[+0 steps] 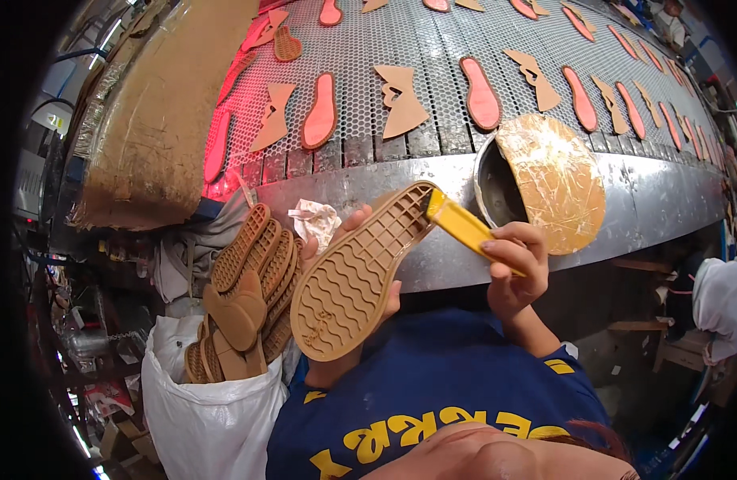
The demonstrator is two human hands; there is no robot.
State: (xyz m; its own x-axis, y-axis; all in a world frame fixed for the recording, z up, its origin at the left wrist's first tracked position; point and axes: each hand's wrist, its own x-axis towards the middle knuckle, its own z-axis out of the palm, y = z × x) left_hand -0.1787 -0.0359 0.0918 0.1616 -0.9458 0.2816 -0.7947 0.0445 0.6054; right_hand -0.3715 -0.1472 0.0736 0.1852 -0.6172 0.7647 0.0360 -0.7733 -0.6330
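A tan shoe sole [344,276] is tilted up in front of me, its wavy and gridded face showing. My left hand [355,221] grips it from behind, with fingers at one edge and the thumb at the other; the palm is hidden. Between the fingers of my right hand [519,268] is a flat yellow brush [468,228]. Its tip lies against the sole's narrow, gridded end. Just beyond the brush, a round metal pot [496,186] is partly covered by a stained tan board [556,184].
A mesh conveyor [352,64] bears rows of pink-faced soles [480,92] and tan strap pieces [400,100]. At left, a white sack [204,428] holds several tan soles [244,244]. Crumpled paper [314,222] sits on the metal ledge [428,276]. A large cardboard sheet [156,112] stands farther left.
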